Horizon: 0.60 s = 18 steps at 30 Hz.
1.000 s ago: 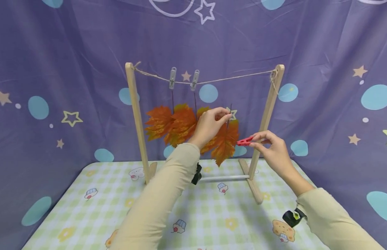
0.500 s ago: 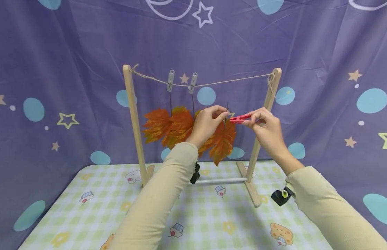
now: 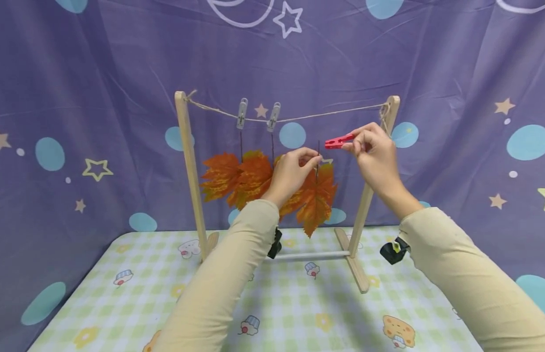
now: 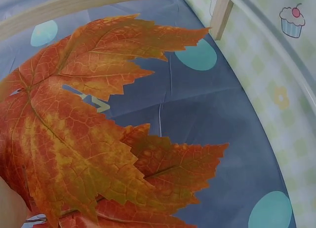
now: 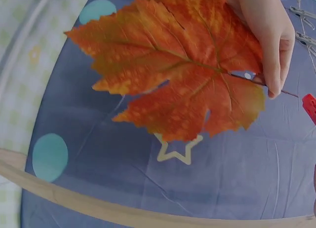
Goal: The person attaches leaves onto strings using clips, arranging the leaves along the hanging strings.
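Observation:
My left hand (image 3: 292,173) pinches the thin dark stem of an orange artificial maple leaf (image 3: 317,200) below the string. This leaf (image 5: 192,65) fills much of the right wrist view. To the right, my right hand (image 3: 375,154) pinches a red clothespin (image 3: 337,142), its tip near the stem's upper end but apart from it. Two grey clothespins (image 3: 242,113) grip the string (image 3: 329,113). From them hang two more maple leaves (image 3: 221,171), overlapping each other. My left forearm and hand cover part of the leaves. In the left wrist view, leaves (image 4: 84,154) overlap closely.
A wooden frame, with a left post (image 3: 190,171) and a right post (image 3: 362,215), carries the string. A pale crossbar (image 3: 312,255) joins its feet low down. It stands on a checkered tablecloth (image 3: 281,298), before a purple patterned curtain (image 3: 101,73).
My right hand has risen with the red clothespin, from beside the leaf blade to about the top of the stem. The left hand keeps its pinch on the stem, nearly still.

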{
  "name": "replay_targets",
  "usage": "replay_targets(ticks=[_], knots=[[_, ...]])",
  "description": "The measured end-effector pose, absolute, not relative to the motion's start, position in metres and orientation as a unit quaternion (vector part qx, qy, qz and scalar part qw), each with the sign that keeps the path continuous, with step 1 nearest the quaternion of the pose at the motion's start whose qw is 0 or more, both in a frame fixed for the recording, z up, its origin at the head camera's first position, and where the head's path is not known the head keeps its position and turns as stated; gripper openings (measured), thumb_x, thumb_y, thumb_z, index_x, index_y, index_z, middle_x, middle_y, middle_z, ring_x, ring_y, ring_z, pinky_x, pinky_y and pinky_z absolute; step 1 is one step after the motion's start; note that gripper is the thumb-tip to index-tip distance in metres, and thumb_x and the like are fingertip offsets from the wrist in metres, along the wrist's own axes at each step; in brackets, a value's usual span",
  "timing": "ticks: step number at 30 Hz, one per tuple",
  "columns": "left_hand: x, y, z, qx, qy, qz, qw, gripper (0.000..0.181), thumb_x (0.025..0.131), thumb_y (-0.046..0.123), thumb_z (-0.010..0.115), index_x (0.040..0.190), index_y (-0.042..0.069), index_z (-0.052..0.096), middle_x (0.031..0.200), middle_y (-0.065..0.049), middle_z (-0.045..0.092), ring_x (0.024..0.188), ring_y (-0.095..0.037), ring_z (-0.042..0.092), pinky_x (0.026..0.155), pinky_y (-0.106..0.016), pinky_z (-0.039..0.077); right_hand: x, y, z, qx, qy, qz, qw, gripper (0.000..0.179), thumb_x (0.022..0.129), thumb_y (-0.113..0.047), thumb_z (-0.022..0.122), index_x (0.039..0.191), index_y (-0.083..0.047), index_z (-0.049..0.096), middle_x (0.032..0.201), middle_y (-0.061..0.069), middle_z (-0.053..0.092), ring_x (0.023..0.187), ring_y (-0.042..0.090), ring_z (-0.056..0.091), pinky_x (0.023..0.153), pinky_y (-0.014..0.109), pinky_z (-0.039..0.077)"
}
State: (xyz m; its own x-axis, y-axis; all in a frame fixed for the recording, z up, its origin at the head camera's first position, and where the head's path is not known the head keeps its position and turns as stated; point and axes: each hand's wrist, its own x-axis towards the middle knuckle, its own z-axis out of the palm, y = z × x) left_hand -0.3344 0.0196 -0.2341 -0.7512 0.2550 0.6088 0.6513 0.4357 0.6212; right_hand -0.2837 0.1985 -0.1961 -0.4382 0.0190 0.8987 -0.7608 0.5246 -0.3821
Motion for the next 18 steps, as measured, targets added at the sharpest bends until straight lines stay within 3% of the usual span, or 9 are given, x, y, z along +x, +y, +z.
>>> replay_targets(ticks=[5, 8, 13, 18], knots=[[-0.334, 0.018, -0.233, -0.275, -0.822, -0.45, 0.214, 0.021, 0.098, 0.032, 0.064, 0.109, 0.017, 0.074, 0.095, 0.007, 0.073, 0.09, -0.01, 0.064, 0.082, -0.029, 0.051, -0.29, 0.202, -0.186, 0.269, -0.757, 0.353, 0.48, 0.028, 0.082, 0.019, 0.069, 0.063, 0.005, 0.052, 0.088, 0.019, 0.064, 0.075, 0.015, 0.054, 0.06, 0.019, 0.034], [-0.333, 0.018, -0.232, -0.275, -0.824, -0.447, 0.213, 0.021, 0.098, 0.032, 0.064, 0.11, 0.017, 0.074, 0.095, 0.007, 0.073, 0.091, -0.01, 0.064, 0.082, -0.029, 0.051, -0.291, 0.204, -0.181, 0.278, -0.774, 0.3, 0.484, 0.009, 0.08, 0.009, 0.077, 0.08, 0.008, 0.068, 0.088, 0.017, 0.065, 0.07, 0.017, 0.048, 0.063, 0.024, 0.035], [-0.333, 0.017, -0.231, -0.278, -0.824, -0.446, 0.213, 0.021, 0.098, 0.031, 0.064, 0.11, 0.017, 0.074, 0.096, 0.007, 0.073, 0.092, -0.011, 0.065, 0.083, -0.029, 0.051, -0.29, 0.206, -0.176, 0.303, -0.794, 0.223, 0.477, 0.035, 0.08, -0.001, 0.079, 0.113, 0.004, 0.072, 0.095, 0.017, 0.067, 0.078, 0.026, 0.06, 0.071, 0.033, 0.045], [-0.333, 0.016, -0.232, -0.281, -0.823, -0.447, 0.21, 0.021, 0.099, 0.031, 0.063, 0.11, 0.016, 0.074, 0.099, 0.006, 0.073, 0.094, -0.011, 0.066, 0.085, -0.03, 0.051, -0.29, 0.207, -0.172, 0.343, -0.797, 0.158, 0.472, 0.043, 0.08, -0.002, 0.078, 0.121, 0.007, 0.067, 0.106, 0.02, 0.066, 0.089, 0.032, 0.064, 0.074, 0.04, 0.051]])
